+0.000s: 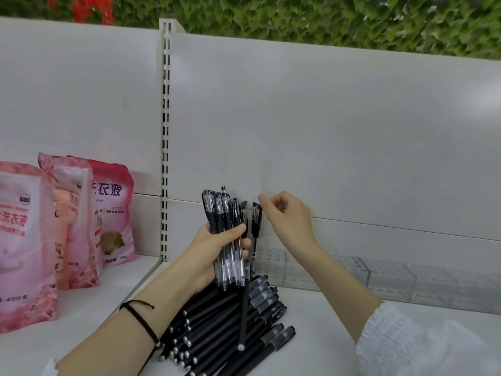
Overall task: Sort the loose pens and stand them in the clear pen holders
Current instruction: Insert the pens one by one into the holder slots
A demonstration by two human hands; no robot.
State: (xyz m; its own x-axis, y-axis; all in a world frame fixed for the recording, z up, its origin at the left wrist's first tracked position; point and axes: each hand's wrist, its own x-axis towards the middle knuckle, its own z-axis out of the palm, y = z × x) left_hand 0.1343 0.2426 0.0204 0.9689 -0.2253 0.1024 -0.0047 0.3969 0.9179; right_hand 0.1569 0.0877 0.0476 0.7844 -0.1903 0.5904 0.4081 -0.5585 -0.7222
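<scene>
Head view.

- Right hand: fingers curled, thumb and forefinger at the cap of one upright pen. It seems to be pinching it, though blur makes the contact uncertain. The pen's lower end goes down at the left end of the holders.
- Left hand: clenched round a bundle of clear-barrelled pens, held upright just beside that pen.
- Holders: clear row along the back of the shelf, apparently otherwise unfilled.
- Pile: many black pens lying loose under the left wrist.
- Progress: early. Bundle and pile are both unplaced.
- Pouches: pink, standing at left.
</scene>
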